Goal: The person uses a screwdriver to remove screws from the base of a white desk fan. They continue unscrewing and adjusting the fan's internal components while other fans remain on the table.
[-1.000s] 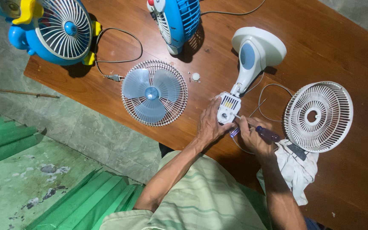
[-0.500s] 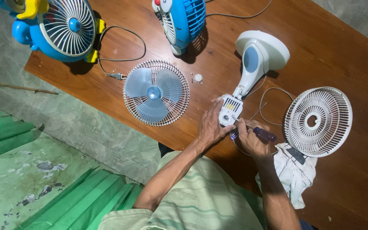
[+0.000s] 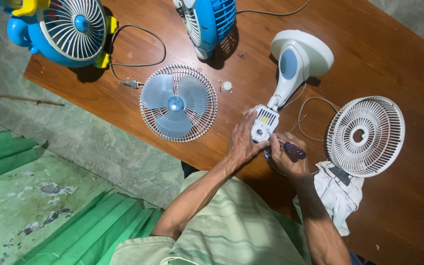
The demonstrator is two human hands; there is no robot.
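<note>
Fan motor housing (image 3: 264, 122), a small white block with vent slits, lay on the brown wooden table (image 3: 398, 59) at the near end of a white neck that ran up to a round white fan base (image 3: 301, 53) with a blue oval panel. The left hand (image 3: 241, 142) rested just left of the housing, its fingers spread and laid against the housing's side, steadying it rather than closing around it. The right hand (image 3: 288, 159) sat just below and to the right of the housing, closed around a screwdriver (image 3: 290, 148) with a dark purple handle, whose shaft pointed toward the housing's lower edge; whether the tip touched could not be told.

To the left of the hands lay a white wire rear grille with pale blue fan blades (image 3: 178, 104) on it. A small white cap (image 3: 226, 86) sat between that grille and the white neck. Right of the hands a white front grille (image 3: 365, 136) lay partly on a white cloth (image 3: 337, 196). A thin white cord (image 3: 310, 105) looped between the neck and the front grille. At the far edge stood a blue fan (image 3: 209, 22) and a blue and yellow fan (image 3: 60, 29), with a dark cord (image 3: 138, 64) trailing from the latter.
</note>
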